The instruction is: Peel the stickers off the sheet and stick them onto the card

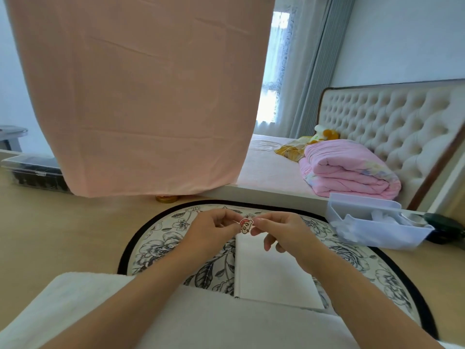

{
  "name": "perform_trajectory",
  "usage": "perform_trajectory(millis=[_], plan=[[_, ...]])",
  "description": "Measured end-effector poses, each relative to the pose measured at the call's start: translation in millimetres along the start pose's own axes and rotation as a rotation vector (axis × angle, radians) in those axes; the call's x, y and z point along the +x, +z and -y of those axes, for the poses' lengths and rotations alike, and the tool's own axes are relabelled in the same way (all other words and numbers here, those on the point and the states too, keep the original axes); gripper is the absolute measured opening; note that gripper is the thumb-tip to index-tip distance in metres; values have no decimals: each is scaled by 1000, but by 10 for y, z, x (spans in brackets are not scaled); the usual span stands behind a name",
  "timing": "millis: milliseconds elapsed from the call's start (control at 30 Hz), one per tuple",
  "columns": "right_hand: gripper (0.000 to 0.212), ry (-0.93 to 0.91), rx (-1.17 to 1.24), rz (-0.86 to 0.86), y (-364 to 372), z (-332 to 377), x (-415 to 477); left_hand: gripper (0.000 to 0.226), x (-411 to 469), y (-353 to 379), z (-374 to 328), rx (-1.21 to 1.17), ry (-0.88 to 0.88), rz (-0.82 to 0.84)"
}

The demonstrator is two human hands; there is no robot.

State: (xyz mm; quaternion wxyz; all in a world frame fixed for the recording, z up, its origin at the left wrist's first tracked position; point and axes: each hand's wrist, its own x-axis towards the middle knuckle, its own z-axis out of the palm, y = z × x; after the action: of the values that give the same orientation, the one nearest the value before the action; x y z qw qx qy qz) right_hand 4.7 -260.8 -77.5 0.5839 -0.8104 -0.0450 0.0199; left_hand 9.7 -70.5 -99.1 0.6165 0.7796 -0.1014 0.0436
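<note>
A small cartoon sticker (245, 225), pink and cream, is held up between my two hands above the round floral mat (161, 245). My left hand (214, 229) pinches its left edge with thumb and forefinger. My right hand (279, 231) pinches its right edge, the other fingers loosely curled. Just below them a white card (271, 273) lies flat on the mat, its surface blank. I cannot tell whether the sticker still has backing on it.
A white plastic bin (375, 222) with clear wrappers stands at the right on the wooden table. A clear storage box (32, 175) sits far left. Pink cloth (141, 96) hangs behind. A gold lid (166, 198) lies under it. White fabric (176, 321) covers my lap.
</note>
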Motion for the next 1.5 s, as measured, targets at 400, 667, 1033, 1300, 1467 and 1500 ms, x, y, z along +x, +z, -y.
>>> perform_trajectory(millis=[400, 667, 1033, 1300, 1467, 1500], plan=[[11, -83, 3, -157, -349, -187, -26, 7, 293, 522, -101, 269, 177, 60], [8, -157, -154, -239, -356, -363, 109, 13, 358, 646, 129, 312, 204, 44], [14, -241, -328, -223, -303, -489, 141, 10, 323, 634, 246, 288, 218, 27], [10, -281, -407, -271, -279, -481, 90, 12, 264, 631, 204, 272, 206, 21], [6, -338, -514, -327, -271, -463, 75, 15, 229, 624, 160, 236, 193, 17], [6, -356, -551, -350, -263, -462, 70, 15, 223, 624, 150, 228, 187, 17]])
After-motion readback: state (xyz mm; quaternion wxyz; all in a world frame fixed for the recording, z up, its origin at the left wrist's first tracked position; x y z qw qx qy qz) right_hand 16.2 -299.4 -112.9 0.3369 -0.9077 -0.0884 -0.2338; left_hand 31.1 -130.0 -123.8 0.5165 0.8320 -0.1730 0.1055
